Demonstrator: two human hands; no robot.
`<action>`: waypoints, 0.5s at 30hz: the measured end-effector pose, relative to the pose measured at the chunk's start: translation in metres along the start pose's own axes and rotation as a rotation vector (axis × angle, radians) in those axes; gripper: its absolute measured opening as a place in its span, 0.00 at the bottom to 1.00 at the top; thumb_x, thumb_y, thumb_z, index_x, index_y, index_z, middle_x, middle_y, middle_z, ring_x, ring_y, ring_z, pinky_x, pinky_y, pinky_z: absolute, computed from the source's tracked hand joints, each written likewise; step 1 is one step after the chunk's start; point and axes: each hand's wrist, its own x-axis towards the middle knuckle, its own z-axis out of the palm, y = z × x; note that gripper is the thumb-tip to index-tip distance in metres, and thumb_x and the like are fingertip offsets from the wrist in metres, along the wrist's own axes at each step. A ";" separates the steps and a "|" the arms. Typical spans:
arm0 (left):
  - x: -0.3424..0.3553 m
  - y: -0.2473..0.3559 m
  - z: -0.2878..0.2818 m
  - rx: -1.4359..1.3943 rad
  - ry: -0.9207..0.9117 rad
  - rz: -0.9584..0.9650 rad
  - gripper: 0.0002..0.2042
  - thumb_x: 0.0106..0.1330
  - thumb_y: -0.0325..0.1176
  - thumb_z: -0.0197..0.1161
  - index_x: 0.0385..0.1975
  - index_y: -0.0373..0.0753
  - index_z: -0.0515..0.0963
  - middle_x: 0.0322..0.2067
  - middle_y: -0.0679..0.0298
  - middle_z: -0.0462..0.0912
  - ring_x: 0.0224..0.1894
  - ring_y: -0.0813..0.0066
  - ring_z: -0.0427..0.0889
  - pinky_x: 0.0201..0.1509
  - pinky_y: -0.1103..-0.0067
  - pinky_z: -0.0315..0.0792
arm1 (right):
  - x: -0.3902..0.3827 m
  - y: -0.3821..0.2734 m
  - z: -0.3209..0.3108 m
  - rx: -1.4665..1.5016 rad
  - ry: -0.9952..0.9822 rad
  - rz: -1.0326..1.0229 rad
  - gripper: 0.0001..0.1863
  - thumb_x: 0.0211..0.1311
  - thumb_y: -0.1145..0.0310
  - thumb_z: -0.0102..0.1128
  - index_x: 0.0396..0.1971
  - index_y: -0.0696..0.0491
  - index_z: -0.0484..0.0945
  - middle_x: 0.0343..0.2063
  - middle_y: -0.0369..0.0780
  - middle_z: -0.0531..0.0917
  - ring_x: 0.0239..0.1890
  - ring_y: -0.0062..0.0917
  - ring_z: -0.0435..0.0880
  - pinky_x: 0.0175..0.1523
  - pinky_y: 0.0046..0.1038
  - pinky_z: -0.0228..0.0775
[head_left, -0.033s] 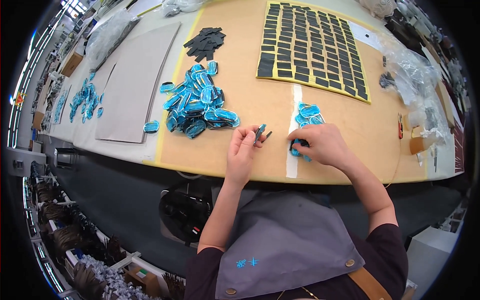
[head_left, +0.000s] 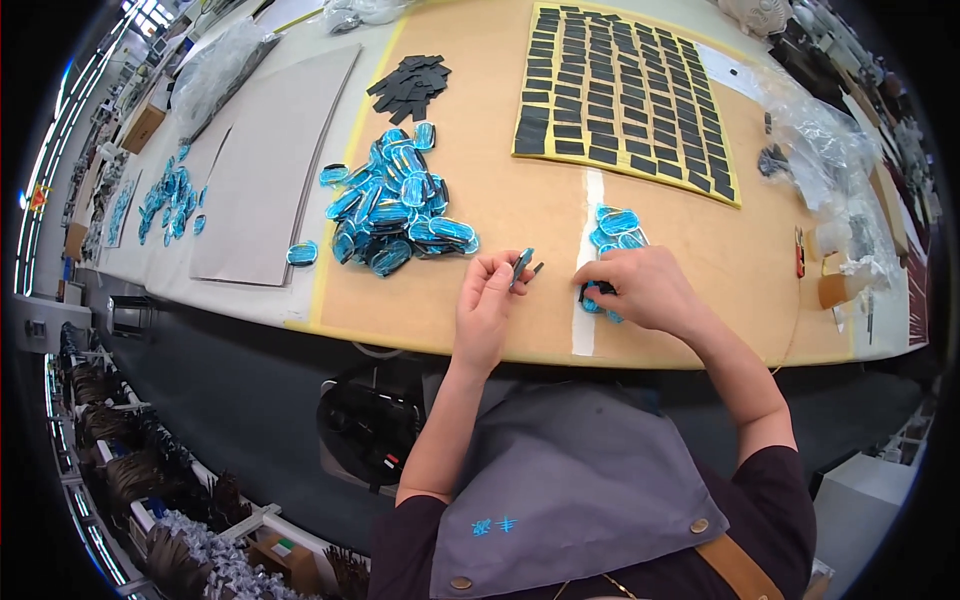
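Fingers of my left hand (head_left: 488, 298) pinch a small blue-and-black piece (head_left: 522, 265) above the workbench (head_left: 520, 215). My right hand (head_left: 640, 288) lies curled over the small pile of blue oval pieces (head_left: 615, 222), touching them.

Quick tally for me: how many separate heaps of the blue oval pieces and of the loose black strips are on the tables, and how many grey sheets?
Heaps of blue oval pieces: 3 (big central one, small one by the right hand, one on the far left table)
Heaps of loose black strips: 1
Grey sheets: 1
Total: 5
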 end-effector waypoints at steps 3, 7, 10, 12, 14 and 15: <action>-0.003 -0.007 -0.001 -0.068 -0.026 -0.005 0.10 0.76 0.30 0.49 0.50 0.31 0.72 0.47 0.57 0.80 0.46 0.74 0.77 0.53 0.78 0.69 | 0.003 0.003 0.001 -0.111 -0.003 -0.170 0.06 0.58 0.67 0.65 0.36 0.46 0.84 0.27 0.35 0.83 0.32 0.31 0.84 0.33 0.33 0.72; -0.003 -0.007 -0.001 -0.166 -0.067 -0.033 0.10 0.77 0.30 0.49 0.50 0.33 0.72 0.48 0.59 0.79 0.47 0.75 0.77 0.53 0.79 0.69 | 0.009 0.013 0.003 -0.027 0.057 -0.217 0.04 0.59 0.68 0.64 0.34 0.48 0.82 0.29 0.35 0.84 0.33 0.31 0.84 0.34 0.33 0.72; 0.001 -0.006 0.001 -0.176 -0.064 -0.018 0.10 0.77 0.30 0.49 0.50 0.34 0.72 0.49 0.58 0.79 0.48 0.74 0.77 0.52 0.78 0.69 | 0.008 0.017 0.005 0.025 0.203 -0.185 0.04 0.61 0.69 0.65 0.34 0.50 0.82 0.29 0.35 0.84 0.31 0.26 0.83 0.34 0.28 0.72; 0.001 -0.007 0.002 -0.162 -0.067 -0.002 0.10 0.77 0.29 0.48 0.51 0.33 0.71 0.50 0.55 0.79 0.48 0.71 0.78 0.52 0.76 0.70 | 0.004 0.011 0.001 0.506 0.203 0.022 0.05 0.65 0.69 0.64 0.36 0.54 0.81 0.27 0.32 0.82 0.29 0.19 0.79 0.35 0.23 0.70; 0.001 -0.011 0.002 -0.138 -0.198 0.000 0.11 0.77 0.31 0.47 0.52 0.35 0.70 0.51 0.55 0.79 0.48 0.70 0.79 0.51 0.75 0.71 | 0.005 0.015 0.005 0.700 0.217 0.023 0.06 0.66 0.68 0.64 0.38 0.55 0.80 0.26 0.30 0.80 0.29 0.17 0.77 0.36 0.22 0.69; 0.001 -0.012 0.006 -0.140 -0.210 0.000 0.11 0.77 0.31 0.47 0.52 0.35 0.70 0.51 0.55 0.79 0.48 0.70 0.79 0.51 0.75 0.71 | 0.004 0.017 0.007 0.896 0.225 0.016 0.08 0.68 0.68 0.63 0.39 0.57 0.80 0.25 0.29 0.78 0.30 0.14 0.75 0.36 0.20 0.69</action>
